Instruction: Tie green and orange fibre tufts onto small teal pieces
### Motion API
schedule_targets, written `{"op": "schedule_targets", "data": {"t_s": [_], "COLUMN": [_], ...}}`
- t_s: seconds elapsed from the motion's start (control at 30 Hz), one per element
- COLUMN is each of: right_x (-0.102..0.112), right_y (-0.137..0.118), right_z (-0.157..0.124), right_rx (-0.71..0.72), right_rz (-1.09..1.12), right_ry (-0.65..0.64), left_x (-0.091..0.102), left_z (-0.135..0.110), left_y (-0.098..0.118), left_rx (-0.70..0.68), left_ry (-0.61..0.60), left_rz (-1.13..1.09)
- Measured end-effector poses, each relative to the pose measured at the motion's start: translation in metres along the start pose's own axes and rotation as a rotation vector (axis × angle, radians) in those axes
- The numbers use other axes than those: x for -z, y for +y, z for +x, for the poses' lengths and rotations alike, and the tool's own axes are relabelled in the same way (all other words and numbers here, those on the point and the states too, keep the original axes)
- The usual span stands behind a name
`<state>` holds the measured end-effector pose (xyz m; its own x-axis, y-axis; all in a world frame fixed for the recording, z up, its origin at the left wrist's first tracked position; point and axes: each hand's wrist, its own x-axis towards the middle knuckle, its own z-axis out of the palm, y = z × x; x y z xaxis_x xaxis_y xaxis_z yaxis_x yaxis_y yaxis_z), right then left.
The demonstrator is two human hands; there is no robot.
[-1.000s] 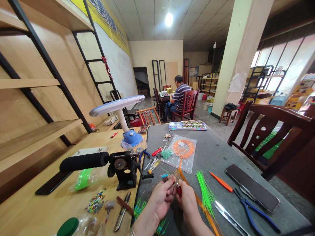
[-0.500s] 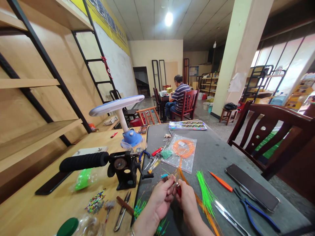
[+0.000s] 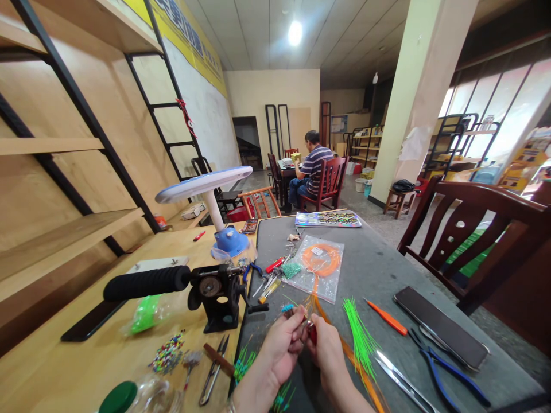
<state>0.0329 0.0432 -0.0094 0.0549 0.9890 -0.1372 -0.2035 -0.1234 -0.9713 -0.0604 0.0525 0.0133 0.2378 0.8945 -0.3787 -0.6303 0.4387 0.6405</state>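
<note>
Close together at the table's front, both my hands work at one spot. My left hand (image 3: 282, 341) is closed in a pinch; what its fingertips hold is too small and hidden to name. My right hand (image 3: 329, 347) is wrapped round a small red-handled tool (image 3: 313, 334), whose working end lies hidden between the hands. Just beyond my left fingertips is a small bunch of blue pieces (image 3: 286, 308). Orange strands (image 3: 359, 367) run behind my right hand from a plastic bag with an orange coil (image 3: 321, 261). Green-tipped strands (image 3: 244, 365) stick out beside my left forearm.
Bright green strands (image 3: 359, 338), an orange pen-like tool (image 3: 386, 317), scissors (image 3: 402, 381), blue-handled pliers (image 3: 447, 367) and a phone (image 3: 441, 327) lie at right. A black hand-cranked clamp (image 3: 217, 298), a lamp (image 3: 230, 241) and coloured beads (image 3: 167, 351) are at left. A person (image 3: 316, 163) sits farther back.
My hands keep nearly the same place and grip. The seated person's hand and head have shifted slightly.
</note>
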Motion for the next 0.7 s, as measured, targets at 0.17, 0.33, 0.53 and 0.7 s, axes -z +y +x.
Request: {"op": "schedule_targets", "data": {"t_s": [0.17, 0.33, 0.53, 0.7], "right_x": [-0.0005, -0.0006, 0.0007, 0.0007], "right_y": [-0.0013, -0.0016, -0.0005, 0.0023], "right_z": [-0.0012, -0.0024, -0.0008, -0.0022], "right_rx": [-0.004, -0.024, -0.011, -0.016], "right_rz": [-0.004, 0.005, 0.006, 0.004], "right_ry": [0.007, 0.002, 0.002, 0.004], "left_x": [-0.001, -0.0008, -0.0002, 0.0003], "left_z": [-0.0005, -0.0011, -0.0004, -0.0001], "left_y": [0.0007, 0.0015, 0.001, 0.0014], "left_rx": [-0.005, 0.013, 0.02, 0.044], "left_ry": [-0.015, -0.019, 0.001, -0.018], "left_rz": [0.013, 0.026, 0.014, -0.023]}}
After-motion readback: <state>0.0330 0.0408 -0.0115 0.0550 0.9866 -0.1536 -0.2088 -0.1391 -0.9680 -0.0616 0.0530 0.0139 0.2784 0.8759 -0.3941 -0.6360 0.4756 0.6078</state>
